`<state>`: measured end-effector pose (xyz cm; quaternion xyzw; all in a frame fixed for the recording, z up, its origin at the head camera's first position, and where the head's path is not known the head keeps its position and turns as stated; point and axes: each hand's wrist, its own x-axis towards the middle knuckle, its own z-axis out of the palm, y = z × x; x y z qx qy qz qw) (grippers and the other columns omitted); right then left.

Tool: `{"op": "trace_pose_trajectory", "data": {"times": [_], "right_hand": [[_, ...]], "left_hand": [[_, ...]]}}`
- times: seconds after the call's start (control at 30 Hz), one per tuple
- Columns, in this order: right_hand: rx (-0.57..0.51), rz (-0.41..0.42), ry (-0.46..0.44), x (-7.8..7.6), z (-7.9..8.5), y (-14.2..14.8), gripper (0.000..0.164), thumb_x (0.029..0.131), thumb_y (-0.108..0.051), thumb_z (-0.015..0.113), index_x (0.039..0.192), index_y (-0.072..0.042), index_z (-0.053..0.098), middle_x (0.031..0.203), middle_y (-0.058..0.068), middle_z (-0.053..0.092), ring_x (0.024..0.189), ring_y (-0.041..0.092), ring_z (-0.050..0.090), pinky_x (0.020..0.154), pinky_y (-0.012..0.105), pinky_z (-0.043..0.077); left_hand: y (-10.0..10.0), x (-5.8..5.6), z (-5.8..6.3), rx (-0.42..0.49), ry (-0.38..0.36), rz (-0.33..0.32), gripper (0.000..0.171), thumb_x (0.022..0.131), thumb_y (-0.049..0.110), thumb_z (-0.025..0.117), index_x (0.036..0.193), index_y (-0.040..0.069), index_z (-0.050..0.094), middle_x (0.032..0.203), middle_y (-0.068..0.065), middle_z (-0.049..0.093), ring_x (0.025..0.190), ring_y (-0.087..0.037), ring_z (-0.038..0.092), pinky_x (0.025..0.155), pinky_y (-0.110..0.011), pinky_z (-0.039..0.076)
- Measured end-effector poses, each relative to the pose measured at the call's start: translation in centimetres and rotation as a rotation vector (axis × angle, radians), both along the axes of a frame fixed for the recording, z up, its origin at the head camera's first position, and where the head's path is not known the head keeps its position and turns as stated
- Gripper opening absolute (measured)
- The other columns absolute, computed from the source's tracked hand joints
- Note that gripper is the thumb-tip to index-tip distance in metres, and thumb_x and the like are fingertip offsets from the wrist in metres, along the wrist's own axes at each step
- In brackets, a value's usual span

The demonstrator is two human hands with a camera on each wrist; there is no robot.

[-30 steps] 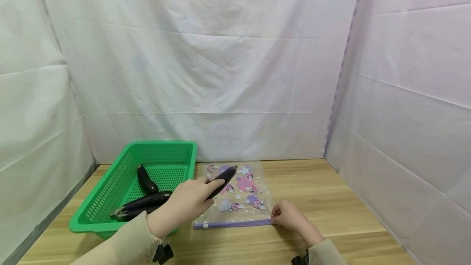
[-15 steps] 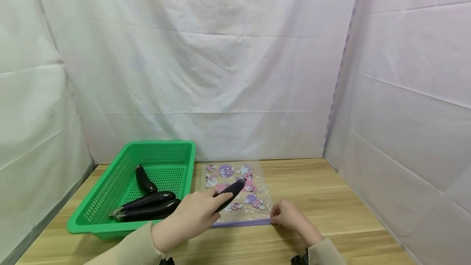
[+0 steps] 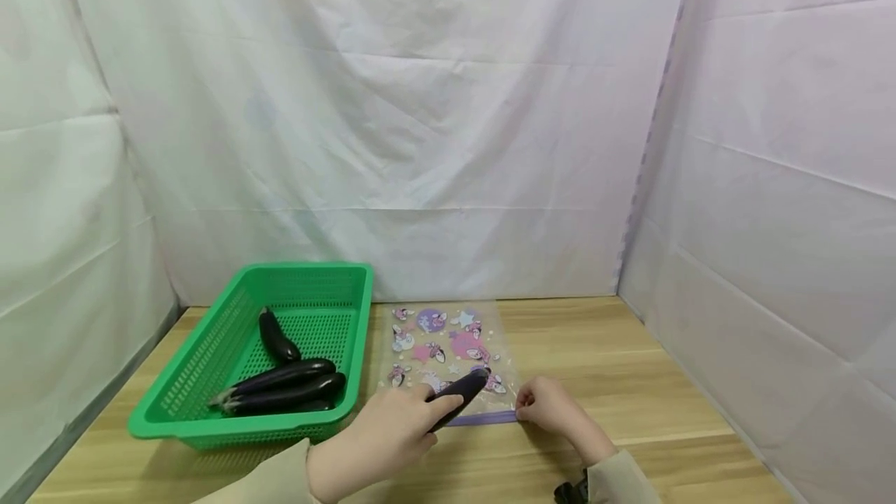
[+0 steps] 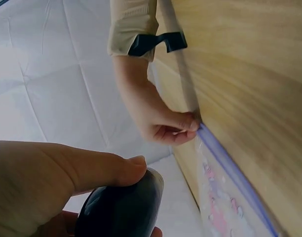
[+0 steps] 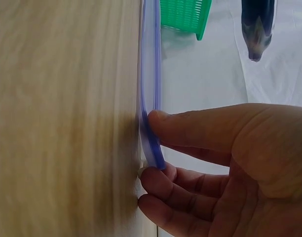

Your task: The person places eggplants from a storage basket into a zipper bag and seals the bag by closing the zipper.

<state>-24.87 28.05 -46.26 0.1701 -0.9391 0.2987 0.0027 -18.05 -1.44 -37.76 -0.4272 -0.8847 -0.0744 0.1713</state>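
Observation:
In the head view my left hand (image 3: 392,434) grips an eggplant (image 3: 463,391), its stem end pointing up and right over the near part of a clear zip bag (image 3: 441,341). The bag lies flat on the table, printed with pink and purple cartoon figures, its purple zip edge toward me. My right hand (image 3: 553,411) pinches the right end of that zip edge. In the right wrist view the thumb and fingers hold the purple strip (image 5: 152,98), whose two sides stand slightly apart. The left wrist view shows my left thumb along the dark eggplant (image 4: 121,207).
A green plastic basket (image 3: 360,317) stands left of the bag. Several eggplants lie in it, one (image 3: 278,339) toward the back and others (image 3: 287,391) near the front. White cloth (image 3: 420,138) walls the back and sides of the wooden table (image 3: 588,348).
My left hand has moved right and toward me with the eggplant, from above the bag's middle to near its zip edge. My right hand has stayed at the bag's corner.

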Motion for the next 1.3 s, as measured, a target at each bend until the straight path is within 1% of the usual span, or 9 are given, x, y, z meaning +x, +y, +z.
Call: {"op": "trace_pose_trajectory", "data": {"times": [0.2,0.43,0.6,0.7,0.77,0.83,0.9,1.1,1.3], "right_hand": [[0.018,0.005,0.022,-0.1,0.1,0.0,0.014,0.073,-0.003,0.075,0.065,-0.010,0.066,0.061,-0.007,0.055,0.057,0.010,0.046,0.053,0.026,0.039],[0.028,0.008,0.032,0.1,0.2,0.0,0.016,0.074,-0.002,0.074,0.066,-0.012,0.064,0.062,-0.007,0.054,0.057,0.011,0.046,0.053,0.026,0.039],[0.016,0.010,0.036,0.3,0.1,0.1,0.016,0.074,-0.001,0.073,0.066,-0.012,0.064,0.062,-0.007,0.054,0.056,0.010,0.046,0.052,0.026,0.040],[0.012,0.011,0.033,0.4,-0.1,0.1,0.016,0.075,-0.002,0.072,0.067,-0.013,0.063,0.062,-0.008,0.053,0.056,0.009,0.046,0.052,0.026,0.040],[0.007,0.012,0.028,0.5,-0.2,0.1,0.016,0.075,-0.002,0.072,0.067,-0.013,0.063,0.062,-0.007,0.053,0.056,0.009,0.046,0.051,0.026,0.040],[0.003,0.008,0.025,0.5,-0.2,0.1,0.016,0.075,-0.002,0.072,0.067,-0.013,0.062,0.062,-0.007,0.052,0.056,0.009,0.046,0.051,0.026,0.040],[-0.008,0.006,0.018,0.5,-0.2,0.1,0.016,0.075,-0.001,0.071,0.067,-0.012,0.062,0.062,-0.007,0.052,0.056,0.010,0.046,0.051,0.026,0.040],[-0.027,0.003,0.014,0.3,0.1,0.1,0.015,0.075,0.000,0.071,0.069,-0.010,0.063,0.062,-0.005,0.053,0.055,0.010,0.048,0.049,0.026,0.041],[-0.006,-0.006,0.030,0.0,0.1,-0.1,0.015,0.075,-0.001,0.071,0.068,-0.012,0.063,0.062,-0.006,0.052,0.055,0.010,0.047,0.050,0.026,0.040]], "left_hand": [[0.6,0.1,-0.7,-0.012,0.010,-0.005,0.049,0.076,0.021,0.079,0.122,0.025,0.065,0.080,-0.002,0.062,0.059,-0.016,0.055,0.043,-0.028,0.038],[1.3,0.2,-1.8,-0.012,0.022,-0.043,0.045,0.079,0.024,0.078,0.122,0.027,0.065,0.078,0.002,0.059,0.057,-0.010,0.051,0.044,-0.022,0.033],[2.0,0.2,-2.4,-0.014,0.090,-0.085,0.040,0.080,0.024,0.076,0.119,0.027,0.068,0.073,0.004,0.056,0.054,-0.007,0.046,0.046,-0.020,0.028],[2.3,0.2,-3.0,-0.020,0.081,-0.114,0.038,0.081,0.024,0.075,0.119,0.025,0.068,0.073,0.005,0.055,0.057,-0.005,0.044,0.049,-0.019,0.026],[2.4,0.1,-3.3,-0.020,0.048,-0.126,0.040,0.081,0.022,0.075,0.119,0.024,0.067,0.074,0.006,0.055,0.060,-0.004,0.044,0.050,-0.019,0.028],[2.4,0.1,-3.6,-0.013,0.011,-0.126,0.041,0.080,0.022,0.075,0.120,0.023,0.067,0.076,0.006,0.055,0.062,-0.004,0.045,0.051,-0.019,0.030],[2.4,0.0,-3.7,-0.011,-0.001,-0.115,0.042,0.080,0.022,0.076,0.121,0.023,0.067,0.078,0.005,0.056,0.063,-0.005,0.046,0.052,-0.020,0.031],[2.4,-0.3,-3.9,-0.029,-0.019,-0.106,0.044,0.079,0.022,0.077,0.122,0.022,0.067,0.080,0.005,0.058,0.063,-0.005,0.047,0.053,-0.020,0.034],[2.2,-0.6,-3.9,-0.034,-0.019,-0.100,0.046,0.077,0.022,0.078,0.122,0.022,0.066,0.077,0.005,0.057,0.060,-0.005,0.045,0.050,-0.020,0.032]]}}
